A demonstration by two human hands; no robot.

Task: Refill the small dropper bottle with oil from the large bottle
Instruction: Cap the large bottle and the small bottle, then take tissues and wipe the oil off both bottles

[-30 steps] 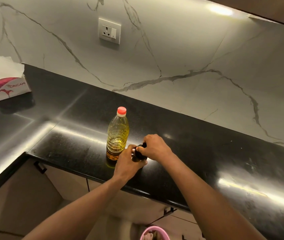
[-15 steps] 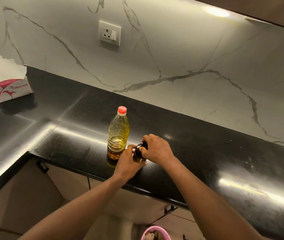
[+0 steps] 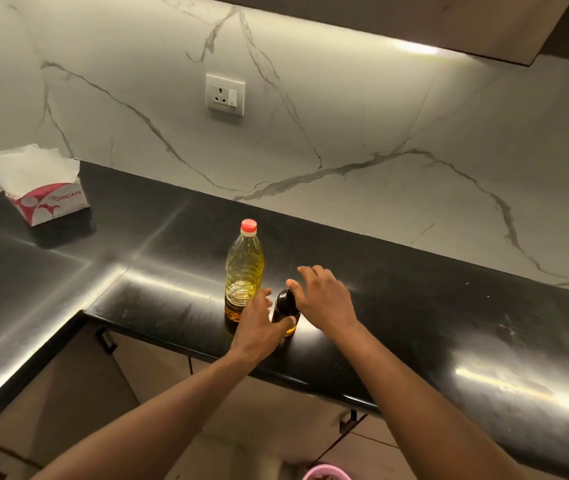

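Observation:
The large clear oil bottle point(image 3: 244, 271) with a red cap stands upright on the black counter point(image 3: 414, 306), about a third full of yellow oil. Just right of it stands the small dark dropper bottle point(image 3: 284, 304), with its dark cap on. My left hand point(image 3: 258, 329) holds the small bottle low down, thumb across its front and fingers on its left side. My right hand point(image 3: 326, 299) hovers at the bottle's right with fingers spread, and only the thumb tip is near the cap.
A tissue box point(image 3: 47, 199) sits at the far left corner of the counter. A wall socket point(image 3: 225, 95) is on the marble backsplash. A pink bin rim point(image 3: 326, 474) shows below the counter's front edge.
My right hand has let go of the small bottle's cap and opened, its fingers now spread. My left hand stays on the bottle. The view has shifted left and down.

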